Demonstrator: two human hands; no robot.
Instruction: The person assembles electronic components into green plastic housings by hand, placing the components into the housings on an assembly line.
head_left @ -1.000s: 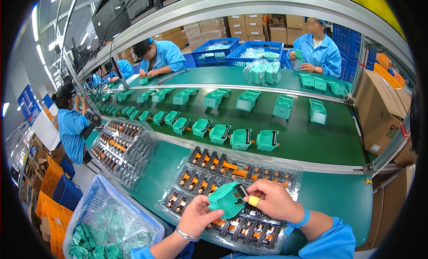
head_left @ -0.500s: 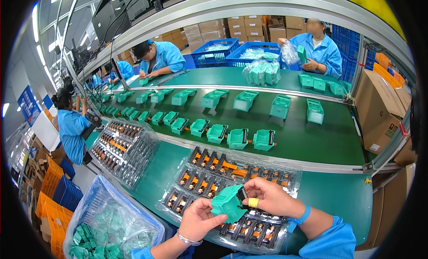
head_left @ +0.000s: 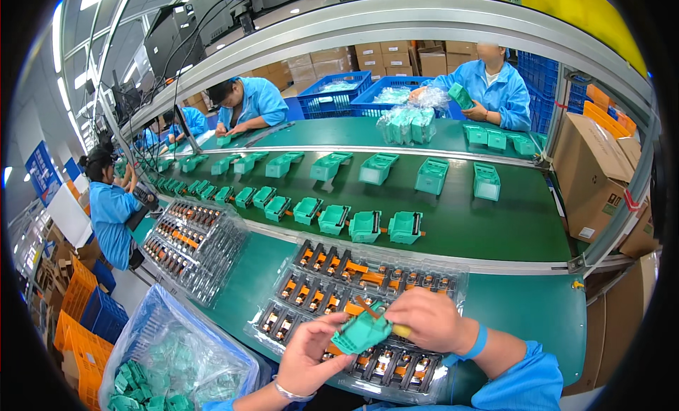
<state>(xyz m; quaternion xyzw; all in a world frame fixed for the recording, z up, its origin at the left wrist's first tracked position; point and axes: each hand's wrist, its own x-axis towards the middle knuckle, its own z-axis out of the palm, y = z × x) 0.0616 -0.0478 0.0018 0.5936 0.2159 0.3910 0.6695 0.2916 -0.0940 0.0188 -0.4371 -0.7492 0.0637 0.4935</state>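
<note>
Green plastic housing [head_left: 362, 333] held tilted above clear tray [head_left: 403, 261] of black-and-orange parts [head_left: 333, 261]. Left hand [head_left: 309, 354] has its left side, fingers and thumb pinching it. Right hand [head_left: 430, 319] at its right edge, fingers bunched; blurred, can't tell exactly what they pinch. Orange strip [head_left: 366, 307] sticks up by housing's upper edge. Tray lies on green tabletop [head_left: 523, 326]; rows of similar housings [head_left: 366, 227] on belt [head_left: 495, 234] beyond; lined blue bin [head_left: 212, 326] with green pieces [head_left: 131, 379], lower left
</note>
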